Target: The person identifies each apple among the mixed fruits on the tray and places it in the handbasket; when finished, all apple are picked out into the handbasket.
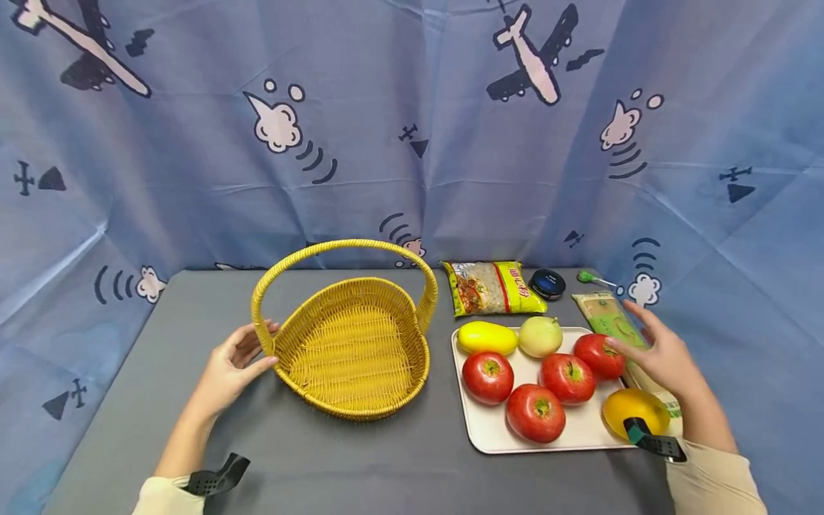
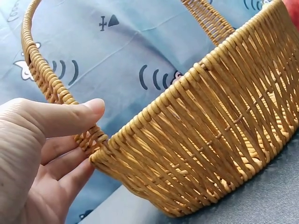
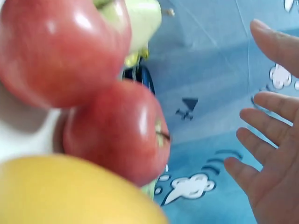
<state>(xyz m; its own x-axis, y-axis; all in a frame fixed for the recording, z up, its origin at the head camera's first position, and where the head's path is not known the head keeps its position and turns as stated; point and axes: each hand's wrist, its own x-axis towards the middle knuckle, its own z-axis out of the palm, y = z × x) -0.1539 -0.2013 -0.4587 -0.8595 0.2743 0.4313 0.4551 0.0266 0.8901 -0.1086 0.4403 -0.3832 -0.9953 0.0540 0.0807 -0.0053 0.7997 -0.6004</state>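
Observation:
In the head view, my left hand [image 1: 225, 368] is at the left side of a yellow wicker basket [image 1: 357, 350] with a tall arched handle. The left wrist view shows the thumb [image 2: 77, 116] across the foot of the handle and the other fingers behind it, gripping it there. The basket's inside is bare. My right hand [image 1: 669, 365], fingers spread and holding nothing, hovers at the right edge of a white tray [image 1: 483, 433]. Nearest to it are a red apple [image 1: 599, 356] and an orange-yellow fruit [image 1: 634, 409], both large in the right wrist view.
The tray also holds more red apples [image 1: 536, 413], a yellow oblong fruit [image 1: 487, 337] and a pale green pear [image 1: 541, 336]. Behind it lie a yellow food packet [image 1: 492, 288], a round dark case [image 1: 547, 283] and a green-tipped stick [image 1: 595, 279]. A green package [image 1: 608, 315] lies right.

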